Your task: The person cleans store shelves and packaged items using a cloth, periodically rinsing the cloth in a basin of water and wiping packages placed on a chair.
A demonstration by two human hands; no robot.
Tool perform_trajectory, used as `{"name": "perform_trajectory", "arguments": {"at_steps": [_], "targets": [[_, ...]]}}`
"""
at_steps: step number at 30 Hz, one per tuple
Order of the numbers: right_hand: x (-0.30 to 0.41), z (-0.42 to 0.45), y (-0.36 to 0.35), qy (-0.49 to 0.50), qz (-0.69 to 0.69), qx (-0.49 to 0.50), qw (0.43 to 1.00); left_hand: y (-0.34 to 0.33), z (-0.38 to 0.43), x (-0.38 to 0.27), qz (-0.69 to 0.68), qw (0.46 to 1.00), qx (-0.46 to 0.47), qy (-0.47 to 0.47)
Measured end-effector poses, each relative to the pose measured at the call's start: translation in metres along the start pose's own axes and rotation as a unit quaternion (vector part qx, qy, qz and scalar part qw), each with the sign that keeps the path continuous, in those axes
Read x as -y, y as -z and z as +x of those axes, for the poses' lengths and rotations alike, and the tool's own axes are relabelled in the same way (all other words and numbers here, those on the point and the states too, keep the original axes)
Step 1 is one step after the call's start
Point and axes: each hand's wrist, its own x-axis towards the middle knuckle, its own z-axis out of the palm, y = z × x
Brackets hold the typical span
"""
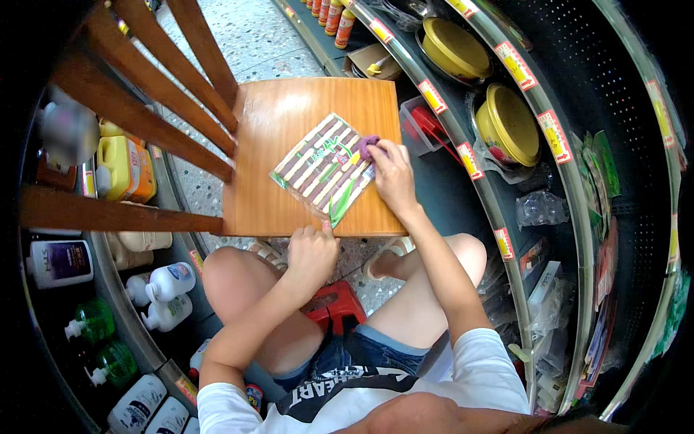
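A flat plastic-wrapped package [320,168], printed with brown and cream stripes, green writing and a green leaf, lies slanted on the seat of a wooden chair [260,130]. My right hand [396,173] pinches a crumpled purple cloth [369,145] at the package's upper right corner. My left hand [314,252] is at the seat's front edge, its fingers curled and its thumb at the package's lower corner. Whether it grips that corner, I cannot tell.
The chair's slatted back [206,141] rises at the left. Shelves on the left hold pump bottles [171,281] and a yellow jug [116,168]. Shelves on the right hold yellow lidded pots [507,125] and plastic-wrapped goods. A red plastic stool [339,306] is beneath me.
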Motion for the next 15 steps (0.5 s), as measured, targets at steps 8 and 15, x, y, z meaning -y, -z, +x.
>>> {"name": "perform_trajectory", "arguments": {"at_steps": [8, 15], "targets": [[-0.007, 0.009, 0.017, -0.099, 0.078, -0.043, 0.991, -0.011, -0.003, 0.002, 0.005, 0.999, -0.035, 0.019], [0.066, -0.018, 0.036, 0.182, 0.117, 0.223, 0.951, -0.021, -0.006, 0.001, -0.025, 0.999, -0.011, 0.03]]}}
